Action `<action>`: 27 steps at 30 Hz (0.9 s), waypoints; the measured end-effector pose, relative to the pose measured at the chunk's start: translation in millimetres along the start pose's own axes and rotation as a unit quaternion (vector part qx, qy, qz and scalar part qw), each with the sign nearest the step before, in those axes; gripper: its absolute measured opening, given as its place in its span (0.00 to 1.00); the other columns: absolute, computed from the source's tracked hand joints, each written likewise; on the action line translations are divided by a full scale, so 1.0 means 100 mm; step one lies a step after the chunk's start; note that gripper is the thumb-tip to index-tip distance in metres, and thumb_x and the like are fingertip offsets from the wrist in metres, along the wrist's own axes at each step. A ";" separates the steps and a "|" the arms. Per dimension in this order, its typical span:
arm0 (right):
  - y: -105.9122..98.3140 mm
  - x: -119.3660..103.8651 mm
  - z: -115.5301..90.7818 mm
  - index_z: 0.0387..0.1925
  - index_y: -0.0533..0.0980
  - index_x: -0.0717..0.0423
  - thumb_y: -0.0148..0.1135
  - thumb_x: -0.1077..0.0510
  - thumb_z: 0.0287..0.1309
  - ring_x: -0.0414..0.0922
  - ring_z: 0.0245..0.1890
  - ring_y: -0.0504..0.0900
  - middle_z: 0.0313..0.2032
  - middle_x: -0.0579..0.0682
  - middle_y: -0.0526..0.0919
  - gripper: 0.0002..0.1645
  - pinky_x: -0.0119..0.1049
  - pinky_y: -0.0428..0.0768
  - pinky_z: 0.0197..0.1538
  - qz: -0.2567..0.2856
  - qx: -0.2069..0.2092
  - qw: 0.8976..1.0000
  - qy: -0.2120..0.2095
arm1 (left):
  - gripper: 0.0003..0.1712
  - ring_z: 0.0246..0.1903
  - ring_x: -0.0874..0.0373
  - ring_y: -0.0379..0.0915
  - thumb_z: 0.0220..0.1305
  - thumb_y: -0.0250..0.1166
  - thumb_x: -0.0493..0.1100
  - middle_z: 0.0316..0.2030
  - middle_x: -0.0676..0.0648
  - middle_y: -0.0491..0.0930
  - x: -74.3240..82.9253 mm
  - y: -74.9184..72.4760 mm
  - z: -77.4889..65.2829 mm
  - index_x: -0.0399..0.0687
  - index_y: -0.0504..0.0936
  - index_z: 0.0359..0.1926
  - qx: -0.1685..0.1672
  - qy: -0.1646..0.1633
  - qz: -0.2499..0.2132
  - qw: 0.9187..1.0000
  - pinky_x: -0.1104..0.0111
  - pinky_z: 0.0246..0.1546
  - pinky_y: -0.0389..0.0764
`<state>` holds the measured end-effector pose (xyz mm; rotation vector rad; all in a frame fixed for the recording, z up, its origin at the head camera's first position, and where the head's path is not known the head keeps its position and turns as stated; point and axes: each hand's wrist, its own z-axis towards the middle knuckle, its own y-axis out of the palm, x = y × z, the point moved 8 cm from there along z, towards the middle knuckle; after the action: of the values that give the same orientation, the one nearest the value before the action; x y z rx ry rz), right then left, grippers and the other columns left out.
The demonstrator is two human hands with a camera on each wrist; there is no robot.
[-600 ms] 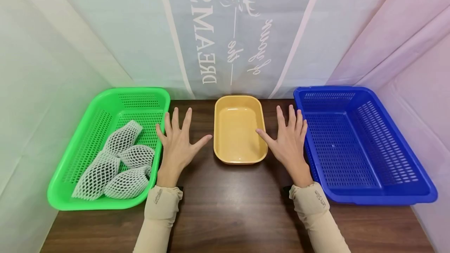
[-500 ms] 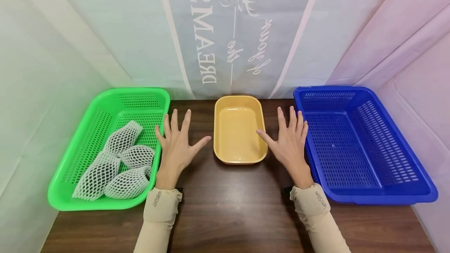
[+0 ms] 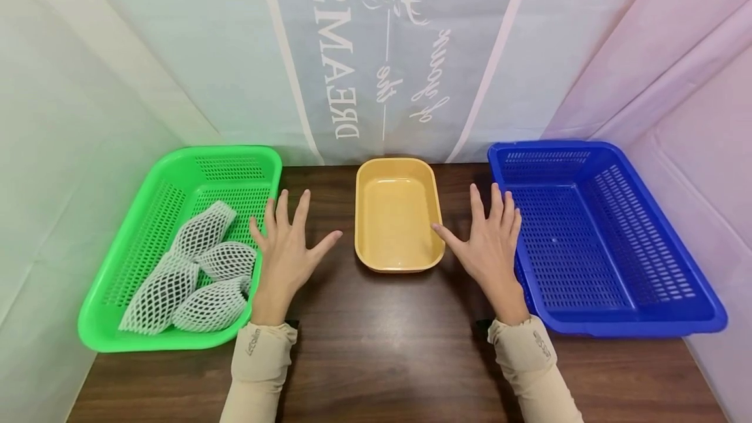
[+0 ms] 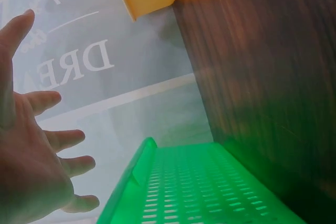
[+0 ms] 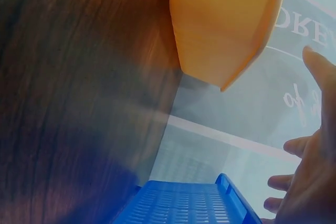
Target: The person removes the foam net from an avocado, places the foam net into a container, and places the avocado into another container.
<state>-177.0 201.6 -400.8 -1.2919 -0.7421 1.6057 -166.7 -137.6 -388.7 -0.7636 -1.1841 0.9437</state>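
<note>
My left hand (image 3: 284,256) hovers with spread fingers beside the green basket (image 3: 94,305), its little-finger side overlapping the basket's right rim in the head view. Inside that basket lie several white foam fruit nets (image 3: 161,292). My right hand (image 3: 490,256) is likewise spread, between the yellow tray (image 3: 396,227) and the blue basket (image 3: 587,247); its thumb tip overlaps the tray's right rim. Both hands hold nothing. The left wrist view shows the left palm (image 4: 26,171) above the green basket's side wall; in the right wrist view the right fingers (image 5: 296,145) are level with the tray's upper part.
All three containers stand on a dark wood table (image 3: 388,358), the yellow tray in the middle. A printed grey cloth (image 3: 382,51) hangs behind the table's back edge, and pale cloth closes off both sides. No items show in the tray or the blue basket.
The left hand has drifted left and slightly towards me, and the right hand slightly right and towards me, so they are farther apart. The head view has shifted a little.
</note>
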 end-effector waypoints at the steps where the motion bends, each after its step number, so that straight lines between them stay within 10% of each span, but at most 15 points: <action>1: -0.01 0.01 -0.01 0.77 0.52 0.46 0.65 0.25 0.48 0.65 0.77 0.40 0.77 0.63 0.46 0.63 0.66 0.40 0.74 -0.002 0.001 1.000 0.002 | 0.53 0.75 0.32 0.40 0.58 0.62 0.73 0.76 0.35 0.49 -0.01 0.00 -0.01 0.57 0.55 0.77 -0.001 -0.001 0.000 1.000 0.28 0.65 0.37; 27: -0.27 0.16 -0.27 0.76 0.54 0.51 0.73 0.33 0.46 0.69 0.74 0.47 0.73 0.69 0.51 0.63 0.71 0.50 0.67 -0.026 -0.009 0.999 0.038 | 0.52 0.73 0.34 0.45 0.63 0.63 0.66 0.74 0.33 0.52 -0.19 -0.03 -0.24 0.51 0.50 0.78 -0.029 -0.028 -0.008 0.999 0.29 0.65 0.40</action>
<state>-143.7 224.1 -391.4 -1.3285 -0.7395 1.5034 -144.9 -155.8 -399.4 -0.7766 -1.2695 0.9257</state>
